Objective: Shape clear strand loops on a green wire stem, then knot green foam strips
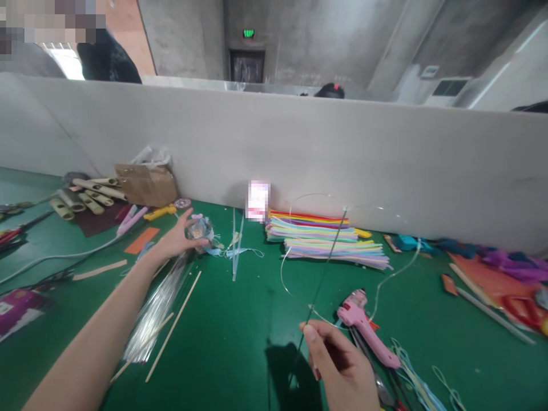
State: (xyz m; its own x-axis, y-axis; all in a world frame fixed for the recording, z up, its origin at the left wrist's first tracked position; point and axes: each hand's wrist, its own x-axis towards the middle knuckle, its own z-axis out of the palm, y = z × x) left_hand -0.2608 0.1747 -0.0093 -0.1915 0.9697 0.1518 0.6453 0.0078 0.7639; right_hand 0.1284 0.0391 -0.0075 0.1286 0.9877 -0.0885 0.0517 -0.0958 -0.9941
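My left hand (178, 238) reaches out over the green table (240, 337) and closes its fingers round a small clear wrapped bundle (199, 229) with light blue ribbon. My right hand (340, 365) is near the front edge, pinching a thin dark green stem wire (327, 257) that rises upright and tilted to the right. A fine clear line (295, 205) loops round that wire. A pink glue gun (363, 326) lies just right of my right hand.
A stack of pastel pipe cleaners (329, 240) lies by the white partition (342, 154). Clear sleeves (156, 308) and wooden sticks (173, 328) lie under my left arm. A cardboard box (148, 184) and paper rolls (88, 197) are far left; coloured scraps (496, 268) far right.
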